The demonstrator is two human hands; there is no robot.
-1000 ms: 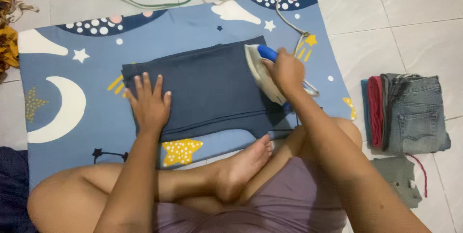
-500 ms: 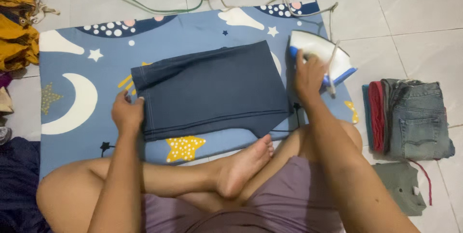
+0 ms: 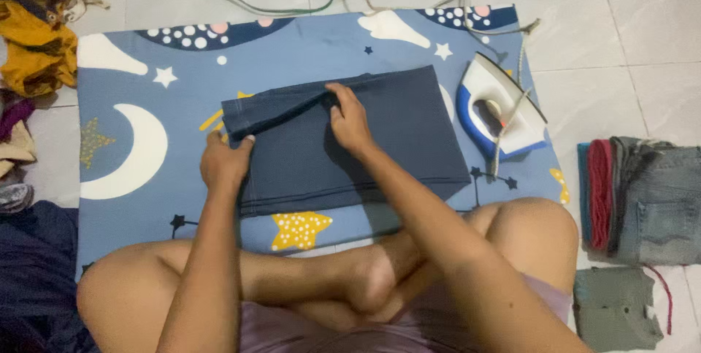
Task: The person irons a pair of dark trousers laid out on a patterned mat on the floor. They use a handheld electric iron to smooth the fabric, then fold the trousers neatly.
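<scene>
Two hands fold dark blue trousers [image 3: 380, 141] on a patterned blue mat [image 3: 146, 90].
Left hand [image 3: 223, 163] pinches the trousers' left edge; right hand [image 3: 349, 121] grips their top fold (fingers clamped). Iron [image 3: 504, 105] rests just right of them.

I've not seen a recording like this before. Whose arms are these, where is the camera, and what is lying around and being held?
There is no machine here: a person sits cross-legged on a tiled floor, and the camera on their head looks down at their own arms. In front lies a blue mat printed with moons and stars. On it is a folded dark blue garment. The left hand grips its left edge; the right hand pinches its top edge. An iron stands free on the mat to the right, held by nobody. Further right is a stack of folded clothes, and loose clothes lie at the far left.
</scene>
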